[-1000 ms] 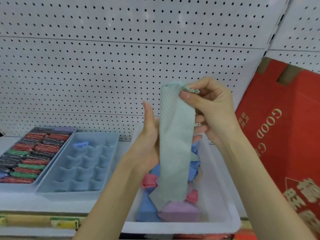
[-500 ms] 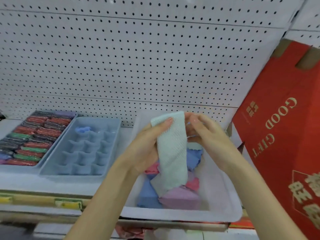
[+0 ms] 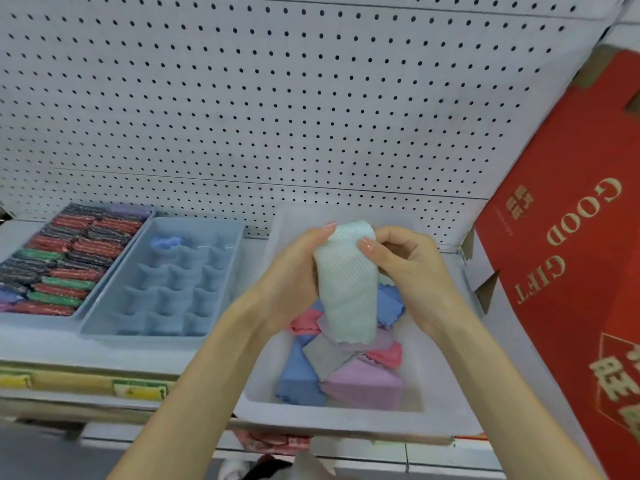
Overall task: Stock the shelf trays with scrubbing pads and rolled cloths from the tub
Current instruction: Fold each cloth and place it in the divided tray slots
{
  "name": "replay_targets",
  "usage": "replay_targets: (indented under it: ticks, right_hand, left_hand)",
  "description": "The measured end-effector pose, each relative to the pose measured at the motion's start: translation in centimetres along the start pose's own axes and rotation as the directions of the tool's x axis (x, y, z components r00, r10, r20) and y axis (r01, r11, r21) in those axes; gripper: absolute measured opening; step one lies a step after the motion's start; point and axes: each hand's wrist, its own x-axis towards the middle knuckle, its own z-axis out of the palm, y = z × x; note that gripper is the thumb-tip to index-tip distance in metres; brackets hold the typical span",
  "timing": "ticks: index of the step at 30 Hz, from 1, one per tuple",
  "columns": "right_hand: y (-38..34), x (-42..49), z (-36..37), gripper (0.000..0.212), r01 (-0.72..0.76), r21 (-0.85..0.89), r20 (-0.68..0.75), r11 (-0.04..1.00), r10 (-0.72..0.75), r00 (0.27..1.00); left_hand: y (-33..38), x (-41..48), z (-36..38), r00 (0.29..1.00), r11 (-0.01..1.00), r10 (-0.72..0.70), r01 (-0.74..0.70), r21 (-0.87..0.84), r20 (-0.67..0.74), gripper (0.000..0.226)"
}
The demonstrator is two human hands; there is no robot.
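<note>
Scrubbing pads (image 3: 52, 268) in red, green and dark wrappers packed the flat tray (image 3: 34, 322), out at the tub's nine o'clock. Just beside it sat the divided tray (image 3: 173, 296), with one blue rolled cloth (image 3: 165, 242) in a far cell at its eleven o'clock. The left hand (image 3: 294, 275) was curled round a pale green waffle cloth (image 3: 346, 282), a fingertip on its top edge. The right hand (image 3: 412, 268) pinched the same cloth from three o'clock. The cloth hung above the clear tub (image 3: 446, 375), over loose blue, pink and lilac cloths (image 3: 363, 382). A red carton (image 3: 571, 271) leaned at the tub's three o'clock.
</note>
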Motion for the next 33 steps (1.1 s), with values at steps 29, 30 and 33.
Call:
replay_targets:
  ticks: [29,30,33]
  right_hand:
    - [-0.5,1.0,-2.7,0.01,0.021,-0.389,0.014,0.921,-0.017,1.0]
    - [-0.8,0.9,-2.6,0.008,0.002,-0.321,0.054,0.947,0.017,0.998]
    - [-1.3,0.8,-1.9,0.009,-0.039,-0.1,0.105,0.994,0.049,0.993]
  left_hand:
    - [-0.3,1.3,-1.1,0.917,0.668,0.396,-0.257,0.698,-0.041,0.012]
    - [-0.2,1.1,-0.9,0.939,0.767,0.343,-0.266,0.584,-0.022,0.01]
    - [-0.7,0.6,-0.4,0.983,0.921,0.181,-0.184,0.342,0.04,0.022]
